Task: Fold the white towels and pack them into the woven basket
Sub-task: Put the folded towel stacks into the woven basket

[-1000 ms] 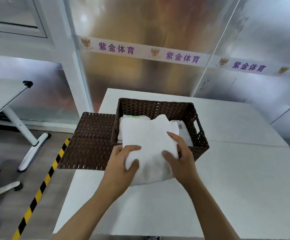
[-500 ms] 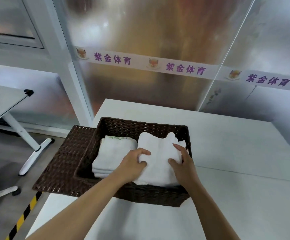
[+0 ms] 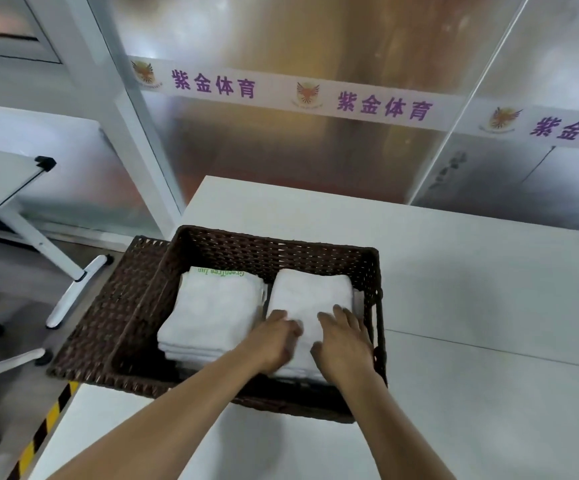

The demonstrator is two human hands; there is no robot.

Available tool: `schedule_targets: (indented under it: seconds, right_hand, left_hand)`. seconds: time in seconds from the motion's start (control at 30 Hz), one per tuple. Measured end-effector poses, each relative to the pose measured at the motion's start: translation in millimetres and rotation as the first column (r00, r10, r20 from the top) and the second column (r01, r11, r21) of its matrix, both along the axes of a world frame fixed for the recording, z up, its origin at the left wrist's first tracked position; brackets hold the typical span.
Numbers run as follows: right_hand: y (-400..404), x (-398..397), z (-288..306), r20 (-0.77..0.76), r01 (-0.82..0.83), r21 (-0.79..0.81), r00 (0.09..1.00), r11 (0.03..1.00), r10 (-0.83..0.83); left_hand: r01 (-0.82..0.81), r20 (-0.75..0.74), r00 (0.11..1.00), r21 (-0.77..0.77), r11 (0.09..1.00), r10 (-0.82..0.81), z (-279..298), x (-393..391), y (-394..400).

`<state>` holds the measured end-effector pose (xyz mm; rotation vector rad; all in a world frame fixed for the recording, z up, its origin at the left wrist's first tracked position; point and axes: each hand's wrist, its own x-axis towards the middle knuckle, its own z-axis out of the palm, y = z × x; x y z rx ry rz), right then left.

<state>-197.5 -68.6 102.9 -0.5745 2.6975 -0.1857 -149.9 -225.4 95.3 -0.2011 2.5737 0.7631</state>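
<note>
Folded towel (image 3: 310,299) now lowered into woven basket (image 3: 274,252), beneath both hands

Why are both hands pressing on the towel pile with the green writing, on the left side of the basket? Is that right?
Not quite. The head view shows the left hand and right hand on the plain towel pile on the right side of the basket. The pile with green writing lies untouched beside it.
</note>
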Motion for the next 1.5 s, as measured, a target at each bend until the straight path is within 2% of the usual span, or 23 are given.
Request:
schedule_targets:
  seconds: [0.07,0.13,0.23,0.33,0.4,0.53,0.63,0.73,0.77,0.83,0.97,1.17,1.23,1.3,1.37,1.5]
  right_hand:
    - [3.8,-3.9,-2.0,0.108,-0.004,0.019,0.994,1.0,0.002]
    - [5.4,-6.6,-2.0,0.11,-0.015,0.026,0.994,1.0,0.012]
    - [3.0,-6.0,-1.4,0.072,-0.053,0.043,0.996,0.998,0.049]
    - [-0.5,-0.7,-6.9,0.148,-0.089,0.09,0.986,0.992,0.075]
    - [-2.6,-0.9,-8.6,0.136,-0.09,0.105,0.988,0.99,0.075]
    - [-6.2,-1.1,-3.4,0.101,-0.09,0.13,0.992,0.987,0.077]
    - [-7.0,2.4,-1.0,0.029,-0.061,0.072,0.998,0.996,0.059]
    - [-6.0,6.7,-0.2,0.054,-0.083,0.004,0.995,0.997,0.082]
    - [-5.9,8.6,-0.9,0.098,-0.092,0.011,0.991,0.996,0.091]
    - [-4.9,12.1,-2.6,0.139,-0.095,0.034,0.986,0.995,0.089]
    - [-8.3,16.0,1.9,0.091,-0.09,0.01,0.992,0.996,0.088]
    - [-26.1,24.8,8.2,0.031,-0.074,-0.116,0.996,0.99,0.078]
    - [-38.3,25.1,9.9,0.077,-0.059,-0.171,0.994,0.983,0.073]
    - [-56.0,23.8,13.9,0.237,0.048,-0.267,0.971,0.963,0.017]
    - [-78.1,22.3,14.5,0.435,0.227,-0.334,0.898,0.915,-0.064]
    - [-121.9,19.0,4.9,0.599,0.453,-0.355,0.782,0.818,-0.173]
  left_hand:
    - [-0.014,-0.06,0.998,-0.008,1.0,0.014,-3.9,1.5,0.7]
    - [-0.02,-0.102,0.995,-0.016,1.0,0.019,-5.0,5.3,2.8]
    - [-0.035,-0.04,0.999,0.021,0.999,0.035,-9.6,11.5,1.7]
    - [0.016,0.078,0.997,0.003,1.0,-0.016,-9.5,17.4,0.4]
    - [0.019,0.08,0.997,0.025,1.0,-0.021,-5.1,16.3,-2.6]
    - [0.008,-0.01,1.0,0.065,0.998,-0.007,7.9,26.0,-15.8]
    - [-0.046,-0.138,0.989,0.048,0.998,0.052,12.4,43.0,-31.5]
    - [-0.071,-0.294,0.956,-0.184,0.98,0.014,15.8,52.4,-50.3]
    - [-0.09,-0.275,0.961,-0.26,0.961,0.015,17.8,55.5,-55.6]
    - [-0.104,-0.145,0.988,-0.337,0.936,0.057,20.9,60.7,-64.9]
    - [-0.076,0.052,0.994,-0.275,0.958,0.094,24.6,64.2,-74.2]
    - [0.002,0.153,0.987,-0.261,0.965,0.04,21.2,62.9,-81.3]
    - [-0.03,0.108,0.992,-0.272,0.962,0.062,19.2,63.8,-83.5]
    - [-0.101,0.068,0.99,-0.3,0.949,0.127,17.6,64.7,-86.0]
    - [-0.138,0.069,0.984,-0.304,0.943,0.166,13.5,64.8,-89.9]
    - [-0.178,0.038,0.981,-0.235,0.956,0.192,4.4,65.8,-95.3]
